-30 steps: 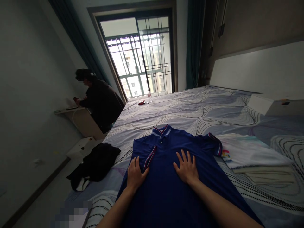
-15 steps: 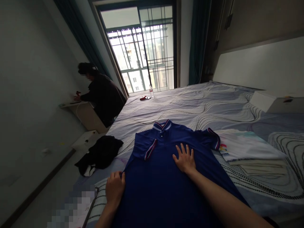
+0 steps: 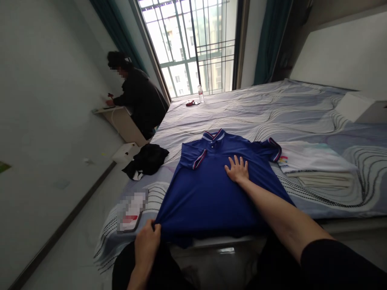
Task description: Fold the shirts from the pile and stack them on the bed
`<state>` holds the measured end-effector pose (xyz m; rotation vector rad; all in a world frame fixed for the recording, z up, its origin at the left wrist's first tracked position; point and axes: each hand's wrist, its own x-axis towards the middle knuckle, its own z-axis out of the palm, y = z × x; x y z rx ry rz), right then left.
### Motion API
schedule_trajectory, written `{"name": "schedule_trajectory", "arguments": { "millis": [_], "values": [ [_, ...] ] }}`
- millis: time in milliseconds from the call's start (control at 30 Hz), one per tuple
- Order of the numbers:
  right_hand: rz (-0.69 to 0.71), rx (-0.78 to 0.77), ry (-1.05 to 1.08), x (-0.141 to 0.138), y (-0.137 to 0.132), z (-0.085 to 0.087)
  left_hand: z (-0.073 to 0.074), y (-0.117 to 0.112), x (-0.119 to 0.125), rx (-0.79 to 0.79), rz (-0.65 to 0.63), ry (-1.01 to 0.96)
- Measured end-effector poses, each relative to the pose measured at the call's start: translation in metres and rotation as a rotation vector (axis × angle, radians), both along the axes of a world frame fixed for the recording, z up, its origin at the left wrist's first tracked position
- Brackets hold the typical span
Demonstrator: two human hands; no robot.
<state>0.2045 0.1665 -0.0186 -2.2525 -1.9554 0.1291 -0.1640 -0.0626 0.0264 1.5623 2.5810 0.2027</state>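
Observation:
A blue polo shirt [image 3: 208, 185] with red-and-white trim lies face up on the bed [image 3: 272, 108], its hem hanging over the near edge. My left hand [image 3: 147, 243] pinches the shirt's lower left hem corner at the bed's edge. My right hand [image 3: 238, 170] lies flat, fingers spread, on the shirt's chest below the collar.
Folded white clothes [image 3: 314, 163] lie right of the shirt. A black garment [image 3: 148, 159] sits at the bed's left edge, a blurred flat item [image 3: 130, 210] near the corner. A bottle [image 3: 200, 93] stands at the far end. Another person [image 3: 137, 98] leans at a shelf by the window.
My left hand slid from beside the left sleeve down to the hem corner and gripped it. The view pulled back and tilted down; my right hand stayed on the chest.

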Motion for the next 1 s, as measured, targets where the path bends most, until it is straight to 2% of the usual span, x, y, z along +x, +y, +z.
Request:
{"name": "schedule_trajectory", "arguments": {
  "millis": [133,233,367,467,533,600,700,800,867,1000],
  "values": [
    [0.021,0.005,0.009,0.002,-0.009,0.004,0.000,-0.013,0.018,0.081,-0.032,0.051],
    [0.037,-0.017,-0.004,0.003,-0.015,0.005,-0.006,-0.024,0.029,0.121,0.037,0.068],
    [0.044,-0.022,-0.008,0.004,-0.025,0.002,-0.015,-0.035,0.022,0.121,0.179,-0.075],
    [0.053,0.000,0.003,0.004,-0.033,0.003,-0.017,-0.037,0.015,0.143,0.252,-0.167],
    [0.061,0.010,0.006,0.003,-0.039,0.004,-0.015,-0.036,0.020,0.227,0.217,-0.102],
    [0.073,0.012,0.010,0.002,-0.047,0.005,-0.012,-0.029,0.033,0.360,0.113,0.021],
    [0.111,0.020,0.017,-0.001,-0.063,0.006,-0.012,-0.001,0.060,0.508,-0.168,0.065],
    [0.150,0.028,0.025,0.000,-0.078,0.005,-0.021,0.048,0.087,0.486,-0.466,0.020],
    [0.171,0.022,0.036,0.003,-0.085,0.006,-0.029,0.086,0.099,0.422,-0.556,0.040],
    [0.189,0.008,0.068,0.008,-0.086,0.010,-0.037,0.160,0.106,0.393,-0.613,0.092]
  ]
}}
